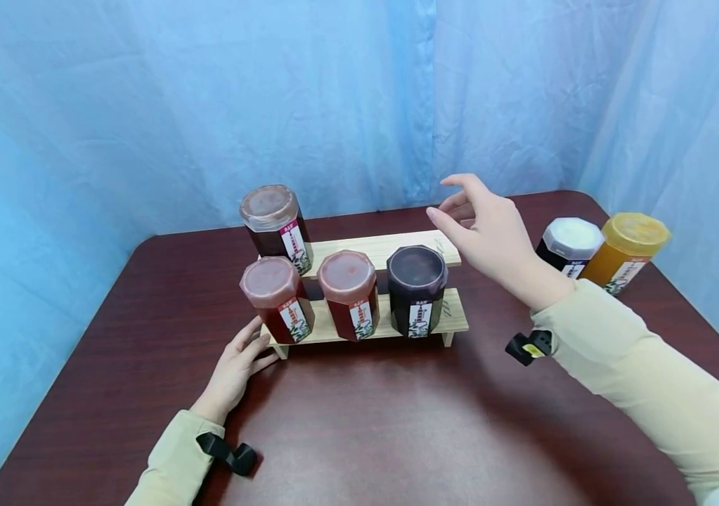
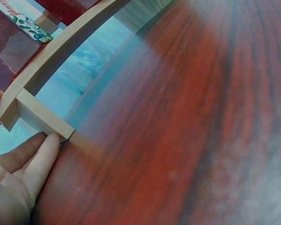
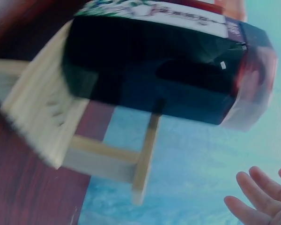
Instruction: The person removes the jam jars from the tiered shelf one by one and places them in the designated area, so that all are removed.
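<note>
A two-tier wooden rack (image 1: 368, 242) stands on the table. My left hand (image 1: 235, 369) touches its lower left end; in the left wrist view, extended fingers (image 2: 44, 161) rest against the short wooden leg (image 2: 44, 117). My right hand (image 1: 488, 228) is raised beside the upper shelf's right end, thumb and fingers apart, holding nothing. Nearest it on the lower shelf is a dark lidded jar (image 1: 418, 292), large in the right wrist view. Two red jars, the middle one (image 1: 349, 295) and the left one (image 1: 277, 299), share that shelf. A dark red jar (image 1: 275, 228) stands at the upper shelf's left end.
On the table's right side, partly behind my right forearm, stand a white-lidded dark jar (image 1: 569, 246) and a yellow jar (image 1: 627, 249). A blue curtain (image 1: 308, 105) hangs behind the dark red tabletop (image 1: 359, 422).
</note>
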